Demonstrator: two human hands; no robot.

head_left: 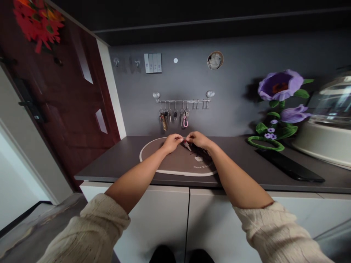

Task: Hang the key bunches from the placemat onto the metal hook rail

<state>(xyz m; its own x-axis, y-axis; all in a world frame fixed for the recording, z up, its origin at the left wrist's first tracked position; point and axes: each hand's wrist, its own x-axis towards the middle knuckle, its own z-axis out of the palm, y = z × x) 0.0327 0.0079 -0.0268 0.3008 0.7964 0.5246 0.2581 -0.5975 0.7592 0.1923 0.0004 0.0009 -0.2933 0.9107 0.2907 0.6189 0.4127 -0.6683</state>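
At far left, the door [71,95] stands beside the counter [109,159]. The mat [172,160], pale-rimmed and flat, lies on the counter, with both hands above it. The left grip [172,143] is pinched, thumb against finger, at the upper end of the key [187,146]. Above and behind, the rail [183,100] bears several hung keys [164,117] on its left and middle hooks; the hooks at its right end carry none. The key itself is over the middle of the mat, between the two sets of fingertips, slanting down to the right, with a small red part near its top. It is probably light, rigid and hard to damage; its smooth shank may slip or swivel, so the broad upper end, or any ring there, should offer the surest hold. Whether a ring joins the fingertips is too small to tell. The right grip [200,140] is likewise pinched, apparently on the same upper end, though its fingers partly hide the contact. Dark items in shadow beneath it cannot be made out. Farther right, the flower [281,87] rises from the counter behind the black case [290,166]; the dome [329,128] closes the view.
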